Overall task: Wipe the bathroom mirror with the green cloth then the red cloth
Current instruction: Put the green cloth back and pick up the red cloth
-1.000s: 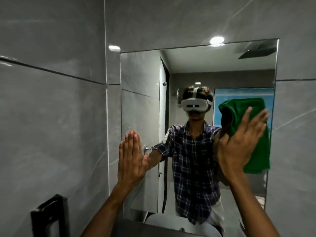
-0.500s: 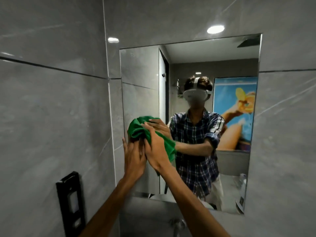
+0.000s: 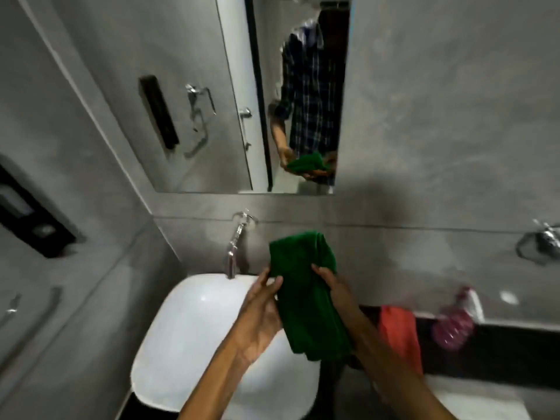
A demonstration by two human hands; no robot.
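Both hands hold the green cloth over the white basin: left hand pinching its edge, right hand closed around the folds. Soft, light and limp, it should bunch easily. The red cloth on the counter likely handles alike; grab it mid-fold.

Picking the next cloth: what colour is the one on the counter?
Red cloth, orange-tinged, seen in the head view.

My forearms and both hands, the left and the right, are bare, with no rings or watch visible. In the mirror I wear a dark-blue-and-white plaid shirt, sleeves rolled up.
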